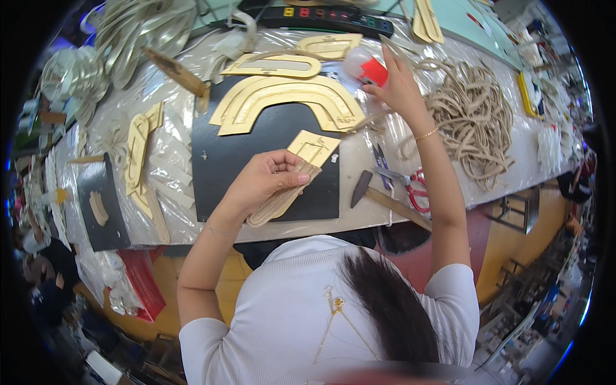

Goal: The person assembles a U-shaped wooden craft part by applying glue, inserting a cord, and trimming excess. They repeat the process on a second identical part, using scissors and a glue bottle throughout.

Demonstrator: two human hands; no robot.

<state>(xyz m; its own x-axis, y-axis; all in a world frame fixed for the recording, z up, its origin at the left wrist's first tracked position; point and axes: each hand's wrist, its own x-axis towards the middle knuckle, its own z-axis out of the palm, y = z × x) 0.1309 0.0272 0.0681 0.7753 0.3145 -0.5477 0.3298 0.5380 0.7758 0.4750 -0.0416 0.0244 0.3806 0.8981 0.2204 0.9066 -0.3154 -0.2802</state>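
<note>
A beige woven strip (282,200) is pinched between the thumb and fingers of my left hand (273,178), low over a black board (212,173). It lies along a yellow card template (316,149), whose far end sticks out past my fingers. My right hand (401,86) reaches to the far right, thumb and fingers spread beside a translucent white rounded container (354,63) with a red label (375,72). Whether the fingers touch the container is not clear. Just beyond my left hand, arched yellow templates (289,96) lie stacked at the board's far edge.
A tangled heap of beige cord (471,122) lies on the right. Nearer are a hammer (388,199) and red-handled scissors (417,189). An awl-like wooden tool (173,69), more templates (138,154) and a small black board (99,205) stand left. A power strip (321,18) crosses the back.
</note>
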